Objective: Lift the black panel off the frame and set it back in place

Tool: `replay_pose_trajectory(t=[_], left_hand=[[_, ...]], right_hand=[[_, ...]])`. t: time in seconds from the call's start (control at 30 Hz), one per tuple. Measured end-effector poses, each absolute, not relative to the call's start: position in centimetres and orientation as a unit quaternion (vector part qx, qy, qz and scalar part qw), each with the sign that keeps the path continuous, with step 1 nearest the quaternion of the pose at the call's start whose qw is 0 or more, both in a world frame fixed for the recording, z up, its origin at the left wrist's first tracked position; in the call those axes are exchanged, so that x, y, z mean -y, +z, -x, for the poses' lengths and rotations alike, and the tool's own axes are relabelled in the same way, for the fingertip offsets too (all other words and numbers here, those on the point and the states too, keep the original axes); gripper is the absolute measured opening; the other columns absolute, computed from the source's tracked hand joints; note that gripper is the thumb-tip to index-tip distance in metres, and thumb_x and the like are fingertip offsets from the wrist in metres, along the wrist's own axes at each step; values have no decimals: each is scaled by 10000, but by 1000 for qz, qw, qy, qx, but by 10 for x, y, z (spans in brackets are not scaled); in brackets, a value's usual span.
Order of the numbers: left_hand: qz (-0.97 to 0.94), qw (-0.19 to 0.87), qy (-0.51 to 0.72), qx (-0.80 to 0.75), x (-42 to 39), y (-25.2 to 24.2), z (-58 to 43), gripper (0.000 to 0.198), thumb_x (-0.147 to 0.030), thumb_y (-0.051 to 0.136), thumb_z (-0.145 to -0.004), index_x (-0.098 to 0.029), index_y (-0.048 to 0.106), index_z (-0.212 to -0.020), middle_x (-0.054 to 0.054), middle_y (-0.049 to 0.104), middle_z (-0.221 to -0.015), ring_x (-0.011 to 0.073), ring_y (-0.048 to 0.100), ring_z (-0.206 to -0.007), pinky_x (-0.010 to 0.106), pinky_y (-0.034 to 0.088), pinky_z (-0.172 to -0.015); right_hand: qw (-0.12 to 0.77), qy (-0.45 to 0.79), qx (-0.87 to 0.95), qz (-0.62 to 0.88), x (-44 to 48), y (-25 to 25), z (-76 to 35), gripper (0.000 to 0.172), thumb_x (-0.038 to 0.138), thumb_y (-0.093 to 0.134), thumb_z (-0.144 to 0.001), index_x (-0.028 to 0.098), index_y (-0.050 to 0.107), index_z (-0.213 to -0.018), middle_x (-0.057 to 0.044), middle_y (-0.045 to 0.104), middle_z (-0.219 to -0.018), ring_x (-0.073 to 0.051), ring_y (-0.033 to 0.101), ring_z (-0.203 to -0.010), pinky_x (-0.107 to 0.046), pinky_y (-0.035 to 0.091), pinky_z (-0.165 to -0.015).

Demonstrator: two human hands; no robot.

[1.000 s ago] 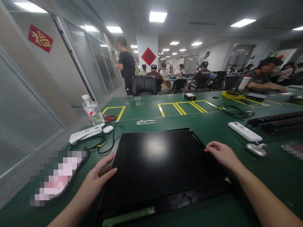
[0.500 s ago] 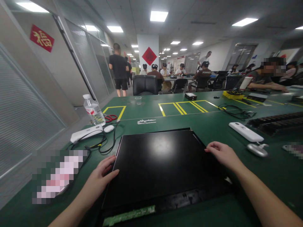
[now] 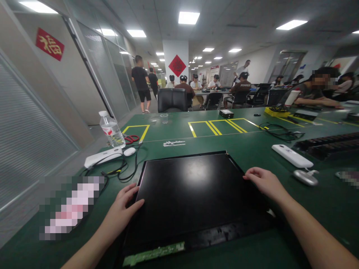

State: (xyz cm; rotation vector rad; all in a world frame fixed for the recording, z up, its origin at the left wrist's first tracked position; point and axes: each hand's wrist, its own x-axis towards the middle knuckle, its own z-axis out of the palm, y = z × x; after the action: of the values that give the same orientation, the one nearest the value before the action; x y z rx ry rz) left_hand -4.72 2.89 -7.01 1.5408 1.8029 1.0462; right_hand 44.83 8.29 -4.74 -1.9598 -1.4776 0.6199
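A black LCD panel (image 3: 190,194) lies flat on the green table in front of me, in a thin dark frame. Along its near edge runs a green circuit board strip (image 3: 154,254). My left hand (image 3: 123,209) grips the panel's left side, thumb over the top face and fingers at the outer edge. On the far right edge, my right hand (image 3: 262,181) pinches the rim between thumb and curled fingers. A small white tab (image 3: 270,213) shows near the panel's right side.
To the left are a water bottle (image 3: 111,129), red-handled scissors (image 3: 131,139), a white power bank (image 3: 103,157) and black cables (image 3: 131,175). Another white power bank (image 3: 292,156) and a silver mouse-shaped device (image 3: 305,178) lie right. Small white pieces (image 3: 174,143) sit beyond the panel. Co-workers sit farther back.
My left thumb has slid slightly farther onto the panel's face. My right hand stays at the right edge, and the panel looks unmoved. A person in the background has walked on.
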Motion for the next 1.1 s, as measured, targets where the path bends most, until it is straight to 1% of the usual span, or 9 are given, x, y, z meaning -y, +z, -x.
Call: replay_pose_trajectory(t=[0.07, 0.23, 0.33, 0.47, 0.57, 0.73, 0.8, 0.9, 1.1], left_hand=[[-580, 259, 380, -672, -29, -70, 47, 504, -518, 712, -692, -200, 774, -1078, 157, 575, -1401, 418, 518, -1337, 552, 407, -1106], [-600, 235, 355, -677, -29, -67, 45, 542, -516, 671, -699, -156, 763, -1093, 195, 578, -1392, 424, 502, -1346, 561, 346, -1144], [-610, 223, 344, -678, -29, -67, 45, 562, -520, 658, -708, -137, 757, -1108, 207, 576, -1391, 429, 505, -1340, 564, 343, -1144], [-620, 209, 338, -677, -30, -69, 46, 500, -506, 656, -729, -185, 755, -1099, 170, 591, -1389, 406, 521, -1331, 562, 356, -1137], [-626, 198, 339, -674, -31, -71, 47, 488, -502, 654, -729, -187, 757, -1087, 165, 604, -1371, 401, 537, -1315, 552, 371, -1131], [-633, 184, 343, -668, -30, -73, 47, 455, -492, 652, -736, -209, 761, -1076, 139, 625, -1348, 390, 556, -1298, 537, 395, -1118], [-636, 182, 342, -667, -30, -73, 47, 450, -485, 648, -746, -206, 759, -1081, 142, 626, -1348, 393, 559, -1295, 542, 397, -1115], [-639, 177, 340, -667, -29, -73, 47, 444, -477, 646, -746, -204, 758, -1077, 148, 628, -1347, 400, 561, -1291, 552, 398, -1112], [-645, 169, 330, -668, -29, -70, 45, 470, -475, 624, -751, -174, 748, -1090, 184, 619, -1355, 406, 560, -1291, 570, 396, -1107]], right_hand=[[296, 228, 557, 742, -83, -47, -448, 263, 438, 558, -709, 237, 723, -751, -32, 750, -762, -154, 534, -497, -294, 373, -504], [290, 198, 566, 746, -82, -45, -446, 263, 457, 569, -707, 244, 722, -721, -18, 695, -634, -173, 548, -523, -301, 381, -532], [294, 198, 568, 743, -82, -45, -446, 256, 441, 558, -710, 246, 725, -713, -23, 714, -669, -179, 573, -555, -298, 391, -543], [300, 196, 572, 738, -82, -45, -446, 255, 438, 559, -711, 244, 723, -696, -21, 712, -644, -177, 572, -534, -295, 388, -527], [298, 195, 575, 737, -82, -45, -446, 256, 448, 565, -710, 244, 720, -695, -13, 707, -630, -168, 548, -497, -298, 379, -516], [300, 192, 575, 737, -83, -46, -447, 253, 445, 559, -708, 249, 720, -694, -13, 727, -668, -181, 587, -542, -298, 382, -526], [303, 188, 578, 734, -83, -46, -447, 248, 444, 561, -706, 251, 715, -684, -13, 722, -652, -189, 600, -559, -298, 383, -531], [302, 183, 578, 736, -83, -47, -447, 243, 449, 568, -707, 252, 708, -681, -4, 699, -610, -183, 578, -538, -304, 383, -545], [299, 183, 585, 731, -83, -47, -448, 239, 429, 555, -719, 252, 712, -691, -10, 734, -697, -195, 611, -617, -309, 400, -598]])
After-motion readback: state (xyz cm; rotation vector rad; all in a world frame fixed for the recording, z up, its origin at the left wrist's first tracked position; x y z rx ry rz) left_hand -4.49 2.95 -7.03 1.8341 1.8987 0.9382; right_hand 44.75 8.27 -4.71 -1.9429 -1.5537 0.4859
